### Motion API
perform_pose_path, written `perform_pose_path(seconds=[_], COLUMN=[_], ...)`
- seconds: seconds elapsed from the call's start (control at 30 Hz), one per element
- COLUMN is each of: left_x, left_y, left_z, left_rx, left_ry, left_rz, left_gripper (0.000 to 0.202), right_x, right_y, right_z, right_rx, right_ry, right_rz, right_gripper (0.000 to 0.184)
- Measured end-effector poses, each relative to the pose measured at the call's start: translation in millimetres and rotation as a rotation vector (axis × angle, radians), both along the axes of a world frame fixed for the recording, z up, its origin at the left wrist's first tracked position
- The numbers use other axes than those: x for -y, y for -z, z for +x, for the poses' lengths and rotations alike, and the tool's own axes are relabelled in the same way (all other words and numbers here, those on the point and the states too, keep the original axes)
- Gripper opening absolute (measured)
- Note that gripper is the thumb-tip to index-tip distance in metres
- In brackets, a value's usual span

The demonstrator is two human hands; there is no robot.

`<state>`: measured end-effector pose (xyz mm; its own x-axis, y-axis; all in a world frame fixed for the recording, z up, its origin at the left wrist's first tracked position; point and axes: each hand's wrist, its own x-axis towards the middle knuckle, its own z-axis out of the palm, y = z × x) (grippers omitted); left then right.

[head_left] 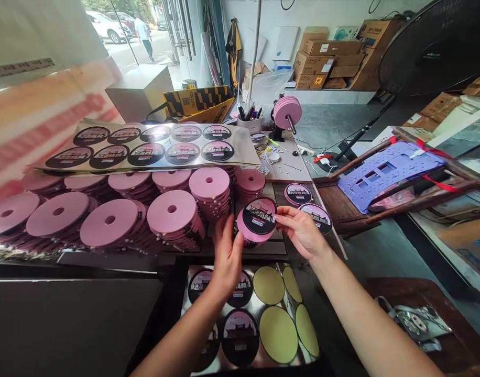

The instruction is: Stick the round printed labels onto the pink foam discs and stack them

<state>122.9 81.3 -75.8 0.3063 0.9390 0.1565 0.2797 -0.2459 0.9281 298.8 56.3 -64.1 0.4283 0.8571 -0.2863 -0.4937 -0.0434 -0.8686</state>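
My right hand [303, 233] pinches the right edge of a round black-and-pink printed sticker [259, 217] between thumb and fingers. The sticker lies over a pink foam disc [246, 233], slightly off its centre; I cannot tell how much of it touches. My left hand [227, 254] is at the disc's left side, fingers stretched and apart, thumb close to the rim. Below my hands is a shiny sticker sheet [263, 343] with several printed rounds at left and yellowish bare circles at right.
Stacks of pink foam discs [173, 212] with pins along their sides stand at left, under more sticker sheets [161, 149]. Two stickered discs [298, 194] lie at right. Behind are a spindle holding pink discs [287, 111] and a pen holder [250, 123]. A wooden chair [385, 209] stands right.
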Motion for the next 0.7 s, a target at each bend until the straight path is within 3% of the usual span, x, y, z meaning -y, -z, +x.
perform_pose_path(seconds=[0.1,0.2,0.33,0.43,0.53,0.7], left_x=[-4,8,27,35,39,41], left_y=[-4.7,-13.0,-29.5,-37.7,-41.0,-38.5], left_z=[7,1,-15,-26,-34,-39], left_rx=[0.062,0.198,0.429,0.511,0.564,0.638], left_ry=[0.055,0.066,0.067,0.110,0.193,0.245], left_rz=[-0.080,-0.182,-0.513,-0.789,-0.973,-1.086], left_gripper=[0.042,0.043,0.043,0.056,0.064,0.068], right_x=[4,17,41,56,65,73], right_y=[-2.2,-9.1,-17.6,-20.9,-21.8,-19.4], right_z=[-7,-20,-40,-49,-50,-48], right_rx=[-0.019,-0.073,-0.139,-0.101,-0.018,0.048], right_ry=[0.005,0.026,0.023,-0.014,-0.052,-0.085], right_rz=[0.006,0.012,-0.015,-0.043,-0.070,-0.088], right_gripper=[0.030,0.029,0.026,0.023,0.021,0.019])
